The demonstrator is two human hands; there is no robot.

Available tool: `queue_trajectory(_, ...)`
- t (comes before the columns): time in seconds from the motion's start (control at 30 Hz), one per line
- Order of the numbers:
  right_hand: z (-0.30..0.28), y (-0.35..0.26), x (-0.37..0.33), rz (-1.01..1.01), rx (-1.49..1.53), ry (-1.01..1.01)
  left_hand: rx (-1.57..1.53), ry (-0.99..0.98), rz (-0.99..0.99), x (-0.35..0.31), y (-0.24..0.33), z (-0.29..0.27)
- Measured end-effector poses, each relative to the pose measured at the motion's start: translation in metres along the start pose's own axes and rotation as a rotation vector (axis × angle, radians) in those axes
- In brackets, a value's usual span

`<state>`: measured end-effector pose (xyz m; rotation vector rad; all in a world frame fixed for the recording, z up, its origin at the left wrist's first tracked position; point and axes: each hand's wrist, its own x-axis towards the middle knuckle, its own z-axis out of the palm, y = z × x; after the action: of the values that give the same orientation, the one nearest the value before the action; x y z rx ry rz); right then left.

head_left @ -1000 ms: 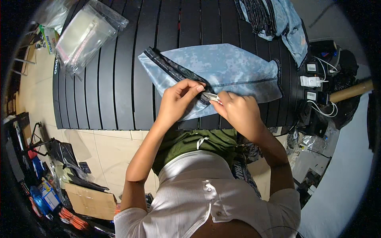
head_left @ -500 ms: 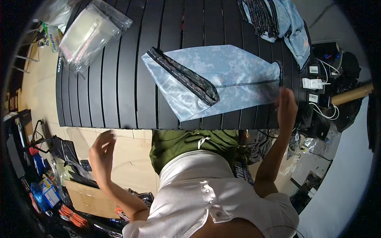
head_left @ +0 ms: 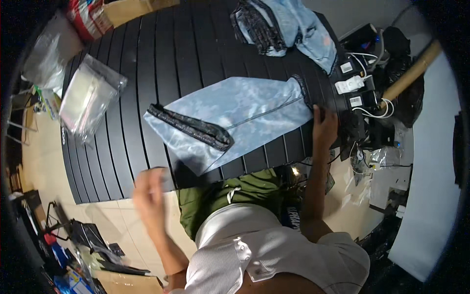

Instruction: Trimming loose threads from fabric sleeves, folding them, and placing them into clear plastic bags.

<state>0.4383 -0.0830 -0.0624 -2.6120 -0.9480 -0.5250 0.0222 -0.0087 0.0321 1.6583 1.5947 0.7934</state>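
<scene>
A light blue camouflage-print cloth tube (head_left: 245, 105) with dark elastic trim lies slantwise on the black slatted table (head_left: 196, 59). Its wide left end is folded over, showing the dark lining inside the mouth. At the table's front edge, just off the cloth's lower left corner, is my left hand (head_left: 151, 196), empty, its fingers loosely bent and a little blurred. My right hand (head_left: 325, 128) is beside the narrow right end, close to the dark hem, with thumb and fingers apart. Whether a fingertip touches the hem is hard to tell.
Clear plastic bags (head_left: 90, 100) lie at the table's left. Similar blue garments (head_left: 289, 29) are heaped at the far right. Beyond the right edge are a white plug adapter (head_left: 349, 85), cables and a cardboard tube (head_left: 411, 71). A red and white package (head_left: 90, 18) sits at the far left.
The view has shifted and turned, so the table sits lower left. My left hand has come up to the table's front edge. My right hand stays by the narrow end; the cloth keeps its shape.
</scene>
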Motion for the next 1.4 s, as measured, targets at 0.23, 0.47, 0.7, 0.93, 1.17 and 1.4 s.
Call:
queue_trajectory(0.23,-0.006,-0.011,-0.002,0.050,-0.051,0.043,0.316,-0.132,0.482,0.022,0.049,0.104)
queue_trajectory(0.47,-0.009,-0.012,0.004,-0.116,-0.013,0.300,0.103,-0.144,0.272,0.026,0.015,0.093)
queue_trajectory(0.7,-0.003,-0.042,0.023,-0.326,0.273,0.156,-0.766,-0.020,0.003,0.035,-0.031,0.028)
queue_trajectory(0.93,0.008,-0.034,0.034,-0.365,0.415,0.052,-0.488,-0.123,-0.102,0.026,-0.078,-0.020)
queue_trajectory(1.17,-0.012,-0.012,0.048,-0.554,0.382,0.045,-0.512,-0.013,-0.103,0.044,-0.065,-0.008)
queue_trajectory(1.4,-0.049,-0.044,-0.011,0.262,1.194,-0.609,-0.049,0.282,0.344,0.054,-0.006,0.007)
